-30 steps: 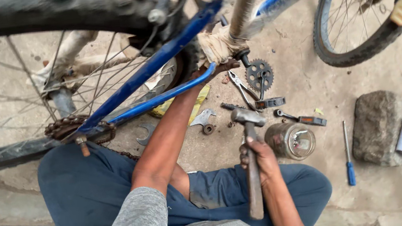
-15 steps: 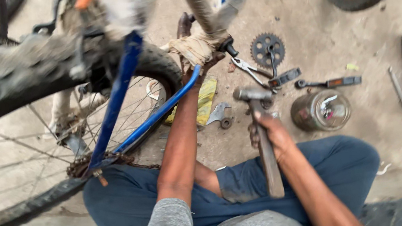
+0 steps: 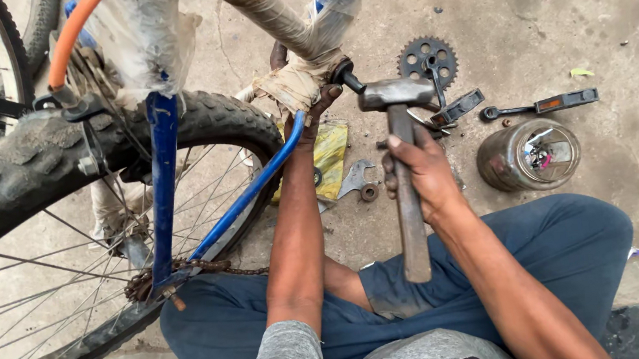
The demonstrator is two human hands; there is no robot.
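- The hammer (image 3: 405, 162) has come up: a second ago the right hand (image 3: 423, 172) held it low over the floor, and now its steel head sits level with, and just beside, the black axle end that sticks out of the bottom bracket (image 3: 301, 78).
- The right hand is closed around the wooden handle near its upper part, close under the head; the rest of the handle hangs down over the person's lap.
- The left hand (image 3: 309, 97) is where it was, fingers wrapped round the cloth-bound bottom bracket from below, gripping it under the joint of the frame tubes.
- Judging by this, the work has moved from readying the tool to striking or tapping at the axle, with the left hand steadying the frame.
- The view has drawn nearer, so the rear tyre (image 3: 95, 148) fills the left side.
- On the floor (image 3: 555, 12) beyond the hammer lie a chainring (image 3: 425, 56), a pedal crank (image 3: 541, 105) and a metal tin (image 3: 529, 155), well apart from both hands.
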